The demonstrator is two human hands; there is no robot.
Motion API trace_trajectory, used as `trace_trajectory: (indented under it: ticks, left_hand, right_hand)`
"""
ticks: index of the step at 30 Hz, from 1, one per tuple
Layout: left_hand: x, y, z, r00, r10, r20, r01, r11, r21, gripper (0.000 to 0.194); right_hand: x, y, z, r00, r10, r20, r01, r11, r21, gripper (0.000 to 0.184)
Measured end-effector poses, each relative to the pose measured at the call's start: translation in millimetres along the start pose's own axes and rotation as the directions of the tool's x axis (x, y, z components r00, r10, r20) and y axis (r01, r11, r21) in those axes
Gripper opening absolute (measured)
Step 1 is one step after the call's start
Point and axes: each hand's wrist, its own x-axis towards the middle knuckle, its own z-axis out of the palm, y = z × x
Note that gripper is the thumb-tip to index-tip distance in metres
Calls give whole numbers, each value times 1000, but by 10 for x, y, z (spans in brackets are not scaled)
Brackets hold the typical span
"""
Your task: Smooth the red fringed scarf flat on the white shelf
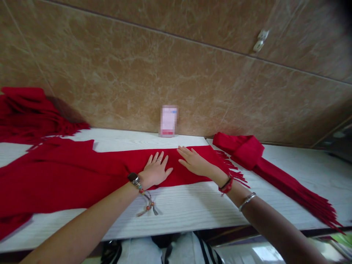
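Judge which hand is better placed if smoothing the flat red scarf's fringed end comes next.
Probably the right hand: it lies flat on the scarf, nearer the fringe. The left hand, also flat, is farther away, with the right between.

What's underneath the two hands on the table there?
Under the left hand and right hand lies a red scarf. The patches right beneath the palms are covered, so I can't tell whether they're wrinkled.
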Motion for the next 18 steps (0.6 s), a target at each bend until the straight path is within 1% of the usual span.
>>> trace_trajectory:
  ticks: [3,6,8,10,12,14,18]
  left_hand:
    - [-8,2,-11,1000,1,12,-1,1000,-25,62]
    - [1,-1,-8,1000,4,30,-3,999,-46,63]
    - [12,-1,1,999,-3,34,5,998,-55,63]
    - [21,3,7,999,-15,35,17,998,-63,63]
    - [24,10,6,999,-21,43,24,997,-68,64]
    - [21,17,-4,998,-25,57,29,997,-69,64]
    - [17,17,-22,997,-29,76,35,997,-71,64]
  right_hand:
    - [-18,-137,74,997,-47,63,50,998,-44,50]
    - [-40,-104,124,996,-53,69,54,998,-18,50]
    - [-57,14,133,999,-9,46,7,999,44,53]
    - [-86,183,141,997,81,11,-81,993,88,55]
    - [-129,364,167,987,160,3,-160,983,89,56]
    - [-175,521,212,982,184,31,-186,981,60,55]
    - [-258,765,287,980,192,60,-190,981,-32,52]
